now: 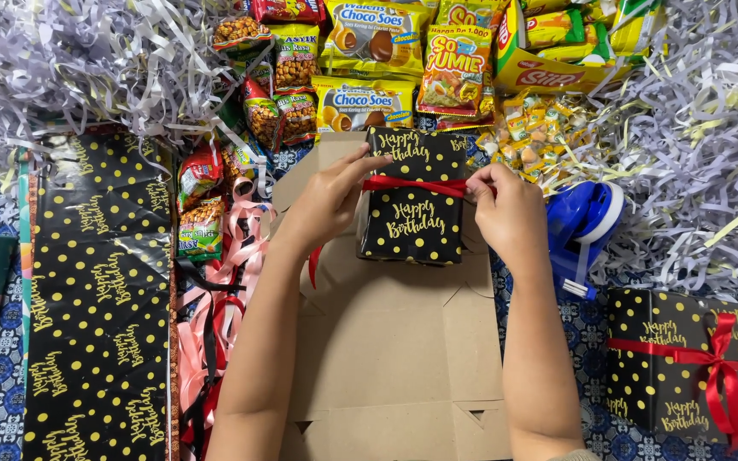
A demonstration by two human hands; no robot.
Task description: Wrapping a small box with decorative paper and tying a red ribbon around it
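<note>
I see my left hand (330, 195) and right hand (506, 205) pinching a red ribbon (416, 184) across the black dotted gift box (413, 209). The box sits on flat cardboard (395, 341), with shredded paper (702, 128) and snack packets (369, 43) around.

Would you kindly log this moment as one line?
left hand: holds red ribbon | right hand: holds ribbon | ribbon across wrapped box | on cardboard
</note>
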